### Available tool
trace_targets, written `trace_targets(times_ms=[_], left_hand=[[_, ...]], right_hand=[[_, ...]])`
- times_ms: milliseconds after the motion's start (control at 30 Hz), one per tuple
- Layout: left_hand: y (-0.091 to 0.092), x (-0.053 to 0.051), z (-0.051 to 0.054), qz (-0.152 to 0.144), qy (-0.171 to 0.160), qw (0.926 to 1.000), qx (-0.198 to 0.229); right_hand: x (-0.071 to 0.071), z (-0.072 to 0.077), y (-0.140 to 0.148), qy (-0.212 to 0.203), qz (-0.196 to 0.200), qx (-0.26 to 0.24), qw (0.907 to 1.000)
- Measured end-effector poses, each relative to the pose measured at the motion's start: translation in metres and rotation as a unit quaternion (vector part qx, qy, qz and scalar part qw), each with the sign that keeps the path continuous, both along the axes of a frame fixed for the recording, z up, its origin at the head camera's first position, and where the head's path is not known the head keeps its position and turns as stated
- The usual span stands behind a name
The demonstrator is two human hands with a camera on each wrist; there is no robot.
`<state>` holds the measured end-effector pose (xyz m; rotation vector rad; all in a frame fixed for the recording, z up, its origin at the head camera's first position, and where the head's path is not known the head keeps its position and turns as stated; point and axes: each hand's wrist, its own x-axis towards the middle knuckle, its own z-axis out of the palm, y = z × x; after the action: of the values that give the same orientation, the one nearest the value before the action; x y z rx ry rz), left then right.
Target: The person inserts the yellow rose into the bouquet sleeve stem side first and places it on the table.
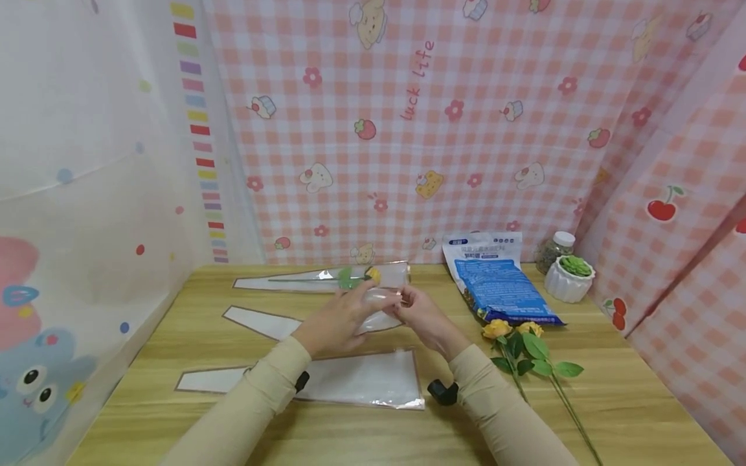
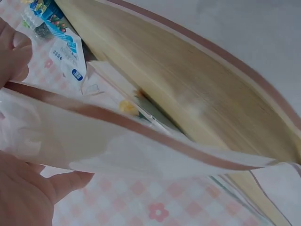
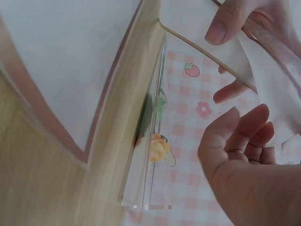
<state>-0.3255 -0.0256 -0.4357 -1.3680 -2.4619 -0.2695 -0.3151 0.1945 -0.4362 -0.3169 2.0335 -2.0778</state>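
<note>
A tapered clear flower sleeve with a brown border (image 1: pixel 253 318) is lifted at its wide end. My left hand (image 1: pixel 344 317) holds it near that end; in the right wrist view, the thumb (image 3: pixel 217 32) lies on the near side with fingers behind. At the mouth's edge, my right hand (image 1: pixel 424 317) pinches the film with curled fingers, also seen in the right wrist view (image 3: pixel 240 160). In the left wrist view the mouth's brown edge (image 2: pixel 131 125) bows apart. Behind lies another sleeve (image 1: pixel 396 275) containing a yellow rose (image 1: pixel 373 276).
A third sleeve (image 1: pixel 361 378) lies flat in front, partly under my left forearm. Two yellow roses (image 1: pixel 497 329) lie at the right. Behind them are a blue and white bag (image 1: pixel 501 285), a white-lidded jar (image 1: pixel 553 251) and a potted succulent (image 1: pixel 570 281).
</note>
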Motion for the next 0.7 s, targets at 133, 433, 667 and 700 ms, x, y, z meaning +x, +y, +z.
trace_targets(times_ms=[133, 433, 667, 700], left_hand=[[-0.002, -0.004, 0.001, -0.007, -0.006, 0.9999, 0.006], [-0.011, -0.010, 0.002, -0.036, -0.016, 0.9986, 0.037], [-0.016, -0.011, 0.003, -0.033, -0.008, 0.9993, 0.017], [-0.017, -0.011, 0.003, -0.030, -0.010, 0.9994, 0.015]], right_hand=[[0.000, 0.000, 0.001, 0.006, 0.007, 0.004, 1.0000], [0.000, -0.005, 0.007, 0.023, 0.025, 0.022, 0.9992], [0.003, -0.005, 0.011, 0.025, 0.019, 0.035, 0.9989], [0.003, -0.004, 0.013, 0.027, 0.022, 0.036, 0.9987]])
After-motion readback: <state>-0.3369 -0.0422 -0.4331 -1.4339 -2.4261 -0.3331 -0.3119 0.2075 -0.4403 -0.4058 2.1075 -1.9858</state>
